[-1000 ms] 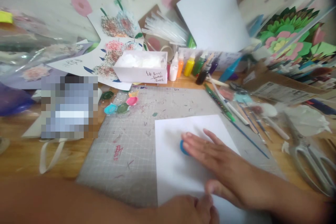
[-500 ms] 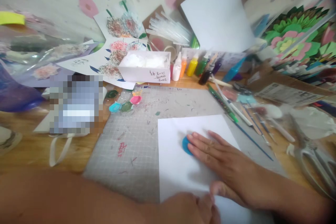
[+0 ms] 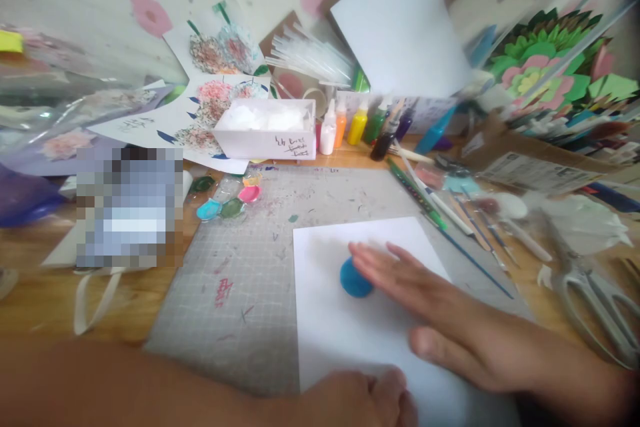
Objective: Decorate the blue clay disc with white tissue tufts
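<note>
The right hand lies flat, fingers straight and together, grip open and holding nothing. Its fingertips touch the upper right edge of a blue lump, which is round, matte and soft-looking, like clay. The lump rests on a white sheet of paper, smooth and rectangular, near the sheet's upper middle. The left hand sits at the sheet's lower edge with fingers curled inward; whether its grip holds anything cannot be told, as the frame edge cuts it off.

The sheet lies on a grey cutting mat printed with a fine grid and flecked with small scraps. The mat rests on a wooden desk.

Surrounding items:
- Left of the mat's far corner: small paint cups in turquoise, green and pink.
- Behind the mat: a white box with handwriting on its side, then a row of small paint bottles.
- Right of the sheet: brushes and pens laid at a slant, just beside its upper right corner.
- Far right: metal scissors, well apart from the sheet.

The right forearm covers the sheet's lower right part.
</note>
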A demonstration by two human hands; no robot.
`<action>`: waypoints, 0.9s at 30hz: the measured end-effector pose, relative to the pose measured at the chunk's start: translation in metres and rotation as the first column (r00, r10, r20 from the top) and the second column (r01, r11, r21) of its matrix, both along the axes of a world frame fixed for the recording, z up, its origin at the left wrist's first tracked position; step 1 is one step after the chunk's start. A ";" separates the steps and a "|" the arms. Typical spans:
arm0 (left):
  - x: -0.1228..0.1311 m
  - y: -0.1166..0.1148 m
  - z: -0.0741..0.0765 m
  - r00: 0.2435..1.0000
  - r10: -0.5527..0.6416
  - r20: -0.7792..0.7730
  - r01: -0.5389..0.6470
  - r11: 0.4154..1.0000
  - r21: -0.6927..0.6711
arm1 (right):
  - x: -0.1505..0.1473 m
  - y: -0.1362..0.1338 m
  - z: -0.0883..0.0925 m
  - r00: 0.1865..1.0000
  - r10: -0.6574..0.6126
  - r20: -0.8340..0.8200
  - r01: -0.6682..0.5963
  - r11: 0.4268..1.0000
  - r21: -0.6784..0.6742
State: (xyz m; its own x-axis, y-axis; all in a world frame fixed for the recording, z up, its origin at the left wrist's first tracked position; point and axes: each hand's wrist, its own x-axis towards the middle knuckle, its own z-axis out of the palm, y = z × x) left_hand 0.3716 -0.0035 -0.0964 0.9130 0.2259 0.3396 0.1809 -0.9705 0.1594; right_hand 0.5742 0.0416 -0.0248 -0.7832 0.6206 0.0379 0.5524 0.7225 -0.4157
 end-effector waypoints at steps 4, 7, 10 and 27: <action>-0.004 0.000 0.002 0.999 -0.006 0.053 0.005 1.000 0.021 | -0.002 0.004 -0.006 0.998 -0.035 0.058 0.031 0.998 0.062; -0.004 0.002 0.005 0.997 0.001 0.076 -0.006 0.998 0.067 | -0.007 0.006 -0.019 0.989 -0.025 0.147 0.011 0.996 0.091; -0.002 0.003 0.005 0.999 -0.014 0.042 0.011 0.998 0.061 | -0.006 0.006 -0.021 0.992 -0.041 0.116 0.028 0.993 0.113; 0.004 -0.001 -0.006 0.994 0.038 0.101 -0.042 0.998 0.041 | -0.007 0.006 -0.015 0.988 -0.061 0.139 0.043 0.991 0.128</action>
